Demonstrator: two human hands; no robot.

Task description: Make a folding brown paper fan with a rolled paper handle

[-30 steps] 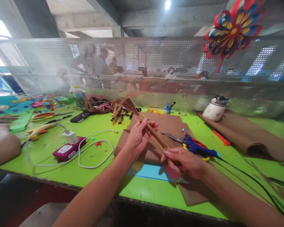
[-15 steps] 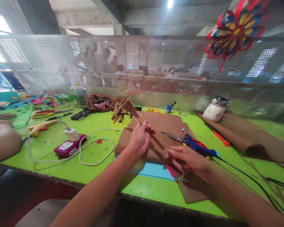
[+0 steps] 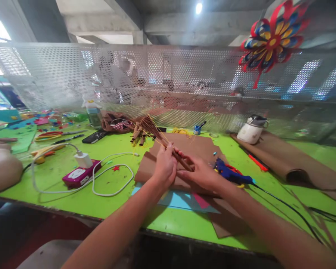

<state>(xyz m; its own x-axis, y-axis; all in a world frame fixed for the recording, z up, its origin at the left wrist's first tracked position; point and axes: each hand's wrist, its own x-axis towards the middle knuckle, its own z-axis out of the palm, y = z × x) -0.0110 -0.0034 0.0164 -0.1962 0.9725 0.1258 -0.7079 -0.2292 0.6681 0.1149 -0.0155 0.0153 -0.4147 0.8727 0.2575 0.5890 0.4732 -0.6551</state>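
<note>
A pleated brown paper fan (image 3: 152, 127) slants up and away to the left, its folds spread at the far end and pressed into a narrow strip lower down. Yellow string runs along it. My left hand (image 3: 167, 164) is closed around its middle. Fingers of my right hand (image 3: 200, 172) close on its lower end, close beside the left hand. Below both hands lies a sheet of brown paper (image 3: 204, 144) on the green table, with light blue paper (image 3: 176, 200) under its near edge.
A blue glue gun (image 3: 231, 172) lies to the right, its cord trailing off. Farther right are a white jug (image 3: 252, 130) and rolled brown paper (image 3: 302, 160). Brown paper rolls (image 3: 137, 134), a phone (image 3: 94, 136) and a purple power strip (image 3: 82, 173) are leftward. Another person's arm (image 3: 2, 168) rests far left.
My right hand has moved up and left from the yellow string to the fan's lower end. My left hand keeps its hold. The view has shifted slightly.
</note>
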